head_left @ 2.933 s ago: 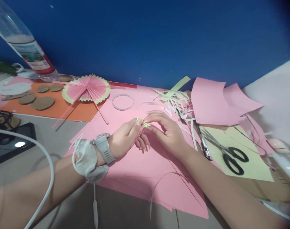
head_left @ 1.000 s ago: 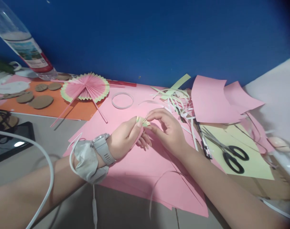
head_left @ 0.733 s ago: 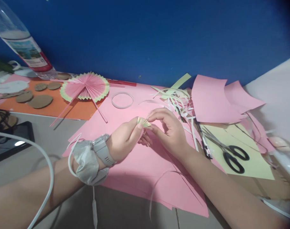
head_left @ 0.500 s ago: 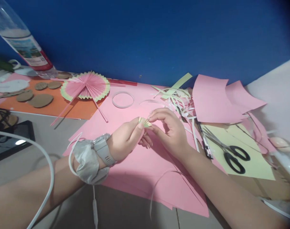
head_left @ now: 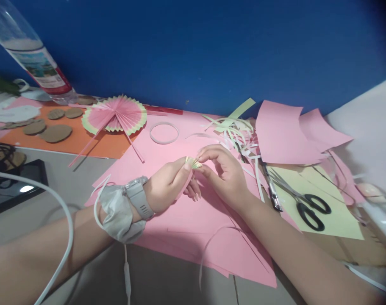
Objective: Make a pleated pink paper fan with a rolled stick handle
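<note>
Pleated paper (head_left: 194,163) pinched above pink sheets (head_left: 180,228)

At far left is a plastic bottle (head_left: 40,70), near cardboard discs (head_left: 56,133) on an orange sheet (head_left: 112,146); next comes a pink, green-edged fan (head_left: 115,116). The left hand (head_left: 167,182) clamps the pleated paper's left end under its thumb; the right hand's (head_left: 226,178) thumb and forefinger close on its right end. Farther right, black-handled scissors (head_left: 297,195) lie on a pale yellow sheet (head_left: 345,220).

White glare spots the glossy black screen (head_left: 16,197).
</note>
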`<act>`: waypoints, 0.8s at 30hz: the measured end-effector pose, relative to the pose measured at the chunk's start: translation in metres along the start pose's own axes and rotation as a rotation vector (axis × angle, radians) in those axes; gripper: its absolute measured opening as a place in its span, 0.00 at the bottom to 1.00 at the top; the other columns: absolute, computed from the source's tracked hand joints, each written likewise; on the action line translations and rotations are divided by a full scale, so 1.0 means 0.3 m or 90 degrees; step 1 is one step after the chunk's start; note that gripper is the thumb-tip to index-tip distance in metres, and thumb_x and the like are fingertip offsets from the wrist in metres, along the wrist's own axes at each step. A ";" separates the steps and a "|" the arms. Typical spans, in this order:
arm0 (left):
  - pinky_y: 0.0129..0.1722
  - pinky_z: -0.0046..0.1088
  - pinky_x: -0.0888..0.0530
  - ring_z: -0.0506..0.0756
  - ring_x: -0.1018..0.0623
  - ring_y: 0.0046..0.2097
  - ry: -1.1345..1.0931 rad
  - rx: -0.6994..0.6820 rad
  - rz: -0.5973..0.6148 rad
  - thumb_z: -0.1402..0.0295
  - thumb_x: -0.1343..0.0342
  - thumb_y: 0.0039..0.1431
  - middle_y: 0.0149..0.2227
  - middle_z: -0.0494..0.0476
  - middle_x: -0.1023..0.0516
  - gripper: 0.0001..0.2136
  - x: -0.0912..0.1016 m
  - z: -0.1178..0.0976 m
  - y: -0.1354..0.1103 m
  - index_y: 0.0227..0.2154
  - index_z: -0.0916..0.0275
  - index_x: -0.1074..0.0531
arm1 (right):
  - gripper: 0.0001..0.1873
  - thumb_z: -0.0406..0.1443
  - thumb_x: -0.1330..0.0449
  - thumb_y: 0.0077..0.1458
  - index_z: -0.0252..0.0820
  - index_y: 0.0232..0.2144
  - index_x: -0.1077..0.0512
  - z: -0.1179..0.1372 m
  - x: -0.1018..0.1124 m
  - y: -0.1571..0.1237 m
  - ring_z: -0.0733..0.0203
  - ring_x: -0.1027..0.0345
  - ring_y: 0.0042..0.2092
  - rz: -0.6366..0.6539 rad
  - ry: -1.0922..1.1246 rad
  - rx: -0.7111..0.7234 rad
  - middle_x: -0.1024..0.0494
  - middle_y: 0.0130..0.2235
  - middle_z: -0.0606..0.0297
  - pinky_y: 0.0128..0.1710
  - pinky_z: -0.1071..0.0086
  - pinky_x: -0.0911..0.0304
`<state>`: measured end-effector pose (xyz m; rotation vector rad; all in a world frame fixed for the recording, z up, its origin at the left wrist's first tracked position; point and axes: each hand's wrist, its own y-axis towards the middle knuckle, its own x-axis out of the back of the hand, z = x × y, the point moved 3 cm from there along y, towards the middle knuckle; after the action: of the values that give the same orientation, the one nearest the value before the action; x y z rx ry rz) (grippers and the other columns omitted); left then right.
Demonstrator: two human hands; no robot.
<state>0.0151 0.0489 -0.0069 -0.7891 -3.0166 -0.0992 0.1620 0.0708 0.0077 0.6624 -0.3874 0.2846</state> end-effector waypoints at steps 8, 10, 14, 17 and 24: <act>0.27 0.30 0.23 0.52 0.22 0.26 -0.010 0.003 0.005 0.56 0.67 0.68 0.22 0.53 0.25 0.19 -0.005 0.003 0.001 0.33 0.64 0.39 | 0.05 0.31 0.40 0.56 0.43 0.36 0.31 0.003 0.006 0.001 0.61 0.34 0.45 0.005 -0.012 0.000 0.29 0.39 0.64 0.48 0.65 0.39; 0.28 0.31 0.23 0.53 0.21 0.26 -0.014 0.000 0.008 0.56 0.67 0.68 0.23 0.54 0.25 0.19 -0.005 0.006 0.002 0.34 0.64 0.38 | 0.05 0.31 0.40 0.56 0.44 0.36 0.30 0.002 0.007 0.003 0.61 0.34 0.45 0.008 -0.011 -0.001 0.28 0.40 0.64 0.48 0.65 0.39; 0.28 0.31 0.23 0.54 0.22 0.26 -0.008 0.005 0.003 0.55 0.67 0.68 0.23 0.55 0.24 0.19 -0.003 0.015 0.003 0.36 0.64 0.38 | 0.05 0.31 0.39 0.55 0.45 0.35 0.29 -0.003 0.003 0.003 0.61 0.34 0.44 0.004 -0.003 0.007 0.28 0.39 0.65 0.48 0.65 0.39; 0.28 0.31 0.24 0.54 0.22 0.26 -0.017 0.004 0.010 0.55 0.66 0.68 0.24 0.55 0.24 0.19 -0.005 0.013 0.001 0.36 0.64 0.38 | 0.08 0.31 0.38 0.53 0.47 0.37 0.29 -0.013 0.000 -0.002 0.60 0.34 0.45 -0.018 0.048 -0.024 0.28 0.40 0.66 0.48 0.63 0.39; 0.31 0.29 0.25 0.52 0.22 0.28 0.086 -0.021 0.025 0.56 0.68 0.68 0.25 0.54 0.24 0.19 -0.006 -0.003 -0.009 0.34 0.63 0.39 | 0.13 0.35 0.35 0.51 0.50 0.41 0.30 -0.035 0.011 -0.004 0.59 0.35 0.46 0.012 0.069 -0.090 0.29 0.42 0.67 0.49 0.61 0.38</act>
<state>0.0155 0.0457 -0.0061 -0.8094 -2.8778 -0.1936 0.1682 0.0772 0.0009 0.5024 -0.3080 0.3069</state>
